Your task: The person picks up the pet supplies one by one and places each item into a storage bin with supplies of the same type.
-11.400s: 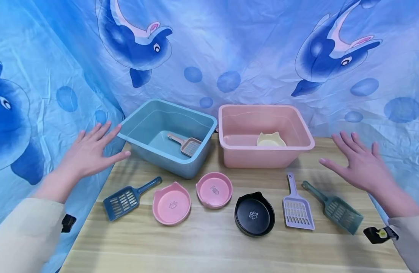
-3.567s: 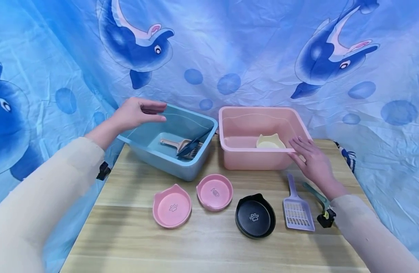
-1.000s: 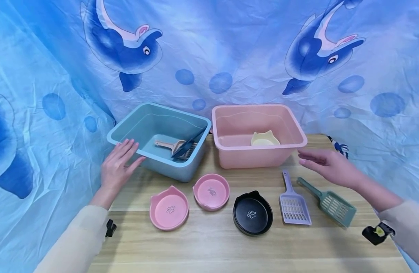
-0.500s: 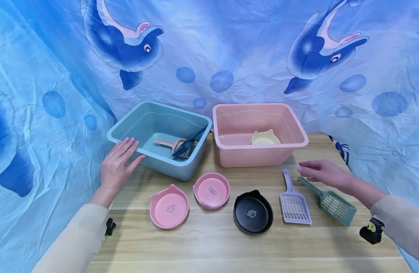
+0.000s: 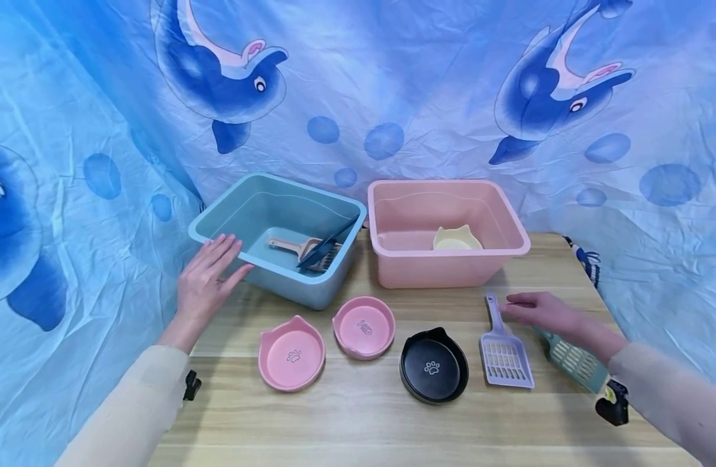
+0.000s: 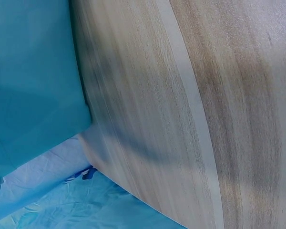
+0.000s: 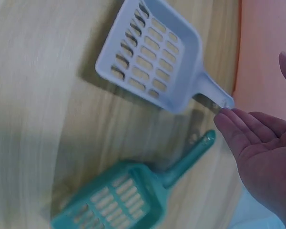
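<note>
My left hand (image 5: pixel 203 279) rests with straight fingers on the near left rim of the blue litter tub (image 5: pixel 276 275). A beige litter scoop (image 5: pixel 288 244) and a dark blue litter scoop (image 5: pixel 325 246) lie inside that tub, the blue one leaning on its right wall. My right hand (image 5: pixel 545 314) hovers over the handle of the green litter scoop (image 5: pixel 576 360), holding nothing. Its extended fingertips come close to the handle of the purple litter scoop (image 5: pixel 506 357); whether they touch is unclear. Both scoops lie flat in the right wrist view, the green handle (image 7: pixel 190 157) uncovered.
Right of the blue tub stands a pink tub (image 5: pixel 434 271) with a cream cat-eared bowl (image 5: pixel 456 239) inside. Two pink bowls, one left (image 5: pixel 290 357) and one nearer the middle (image 5: pixel 364 327), and a black bowl (image 5: pixel 434 370) sit on the wooden table (image 5: pixel 334 428).
The dark blue scoop went from the table into the blue tub. Lately my right hand has come down from beside the pink tub to the scoop handles. My left hand stays on the rim.
</note>
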{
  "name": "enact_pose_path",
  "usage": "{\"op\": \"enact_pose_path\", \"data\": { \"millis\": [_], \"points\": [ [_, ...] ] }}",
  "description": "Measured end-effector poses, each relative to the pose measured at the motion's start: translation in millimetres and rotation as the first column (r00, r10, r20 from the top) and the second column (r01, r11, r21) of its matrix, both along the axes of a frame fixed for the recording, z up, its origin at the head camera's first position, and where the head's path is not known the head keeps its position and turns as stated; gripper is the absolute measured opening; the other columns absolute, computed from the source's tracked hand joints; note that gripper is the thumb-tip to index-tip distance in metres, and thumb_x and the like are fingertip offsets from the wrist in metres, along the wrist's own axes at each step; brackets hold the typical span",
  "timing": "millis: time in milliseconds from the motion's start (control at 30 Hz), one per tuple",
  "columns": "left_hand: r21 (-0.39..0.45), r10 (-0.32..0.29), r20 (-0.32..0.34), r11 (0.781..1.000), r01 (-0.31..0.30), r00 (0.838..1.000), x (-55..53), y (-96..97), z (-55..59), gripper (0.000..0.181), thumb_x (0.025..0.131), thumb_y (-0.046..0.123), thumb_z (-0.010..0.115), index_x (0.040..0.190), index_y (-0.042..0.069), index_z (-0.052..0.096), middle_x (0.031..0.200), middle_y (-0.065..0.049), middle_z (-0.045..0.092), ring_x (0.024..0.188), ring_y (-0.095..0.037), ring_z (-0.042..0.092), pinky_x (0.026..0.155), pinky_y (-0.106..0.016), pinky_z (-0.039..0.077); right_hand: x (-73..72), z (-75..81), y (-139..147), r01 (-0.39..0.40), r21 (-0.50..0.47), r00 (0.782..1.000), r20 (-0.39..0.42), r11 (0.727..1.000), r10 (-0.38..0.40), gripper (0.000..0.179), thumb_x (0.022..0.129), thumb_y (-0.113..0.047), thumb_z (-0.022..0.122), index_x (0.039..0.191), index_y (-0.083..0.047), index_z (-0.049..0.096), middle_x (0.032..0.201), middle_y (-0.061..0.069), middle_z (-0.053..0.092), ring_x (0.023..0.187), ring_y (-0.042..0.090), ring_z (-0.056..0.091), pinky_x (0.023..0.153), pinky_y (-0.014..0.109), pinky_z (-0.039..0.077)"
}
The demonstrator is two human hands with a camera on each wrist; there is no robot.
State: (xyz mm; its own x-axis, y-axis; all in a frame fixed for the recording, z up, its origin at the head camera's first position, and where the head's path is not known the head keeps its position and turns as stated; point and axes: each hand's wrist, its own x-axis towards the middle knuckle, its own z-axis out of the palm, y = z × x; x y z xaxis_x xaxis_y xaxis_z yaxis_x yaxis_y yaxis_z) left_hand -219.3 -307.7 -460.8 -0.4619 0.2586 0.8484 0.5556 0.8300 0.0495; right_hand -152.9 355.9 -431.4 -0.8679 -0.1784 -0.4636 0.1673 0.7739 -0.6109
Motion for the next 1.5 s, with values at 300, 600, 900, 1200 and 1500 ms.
{"op": "enact_pose_path", "data": {
  "millis": [300,600,900,1200,1500],
  "points": [
    [0.005,0.005,0.015,1.0,-0.005,1.0,2.1,3.2,2.6,0.068,0.104,0.064,0.057,0.127,0.003,0.077,0.132,-0.018,0.072,0.122,-0.041,0.071,0.111,-0.058,0.053,2.9,-24.4,-3.5,0.05,0.023,0.997,-0.059,0.998,-0.048,0.089,0.104,-0.056,0.066,0.154,0.014,0.043,0.151,0.036,0.053,0.142,0.055,0.049,0.113,0.066,0.048],
    [0.004,-0.005,0.016,1.0,0.005,1.0,2.7,1.7,4.1,0.066,0.103,0.061,0.059,0.127,0.003,0.077,0.132,-0.019,0.072,0.122,-0.042,0.07,0.111,-0.059,0.053,5.8,-36.5,-3.5,0.0,-0.052,0.992,-0.125,0.999,-0.007,0.08,0.104,-0.042,0.072,0.155,0.013,0.043,0.149,0.032,0.057,0.138,0.047,0.058,0.11,0.055,0.054],
    [-0.004,0.004,0.017,1.0,-0.004,1.0,2.9,1.7,5.3,0.069,0.104,0.065,0.055,0.128,0.003,0.076,0.131,-0.019,0.072,0.122,-0.041,0.071,0.11,-0.058,0.053,6.5,-42.3,-1.8,0.015,-0.047,0.987,-0.162,0.999,-0.023,0.08,0.102,-0.041,0.075,0.154,0.013,0.044,0.149,0.033,0.057,0.136,0.047,0.06,0.109,0.055,0.054],
    [-0.006,0.008,0.019,1.0,-0.007,1.0,3.2,0.5,4.9,0.07,0.104,0.065,0.055,0.126,0.002,0.077,0.131,-0.018,0.073,0.122,-0.041,0.071,0.113,-0.056,0.052,5.5,-46.5,-3.0,0.043,-0.047,0.988,-0.143,0.998,-0.049,0.084,0.101,-0.045,0.075,0.154,0.012,0.045,0.148,0.032,0.058,0.136,0.047,0.059,0.11,0.056,0.053],
    [-0.014,0.011,0.02,1.0,-0.011,1.0,2.9,-0.7,4.1,0.068,0.104,0.065,0.055,0.129,0.005,0.076,0.132,-0.017,0.073,0.123,-0.039,0.071,0.113,-0.055,0.052,-0.9,-51.7,-12.1,0.016,-0.127,0.993,-0.115,0.992,-0.03,0.079,0.101,-0.039,0.077,0.155,0.009,0.046,0.152,0.029,0.056,0.139,0.044,0.059,0.11,0.051,0.054]
  ]
}}
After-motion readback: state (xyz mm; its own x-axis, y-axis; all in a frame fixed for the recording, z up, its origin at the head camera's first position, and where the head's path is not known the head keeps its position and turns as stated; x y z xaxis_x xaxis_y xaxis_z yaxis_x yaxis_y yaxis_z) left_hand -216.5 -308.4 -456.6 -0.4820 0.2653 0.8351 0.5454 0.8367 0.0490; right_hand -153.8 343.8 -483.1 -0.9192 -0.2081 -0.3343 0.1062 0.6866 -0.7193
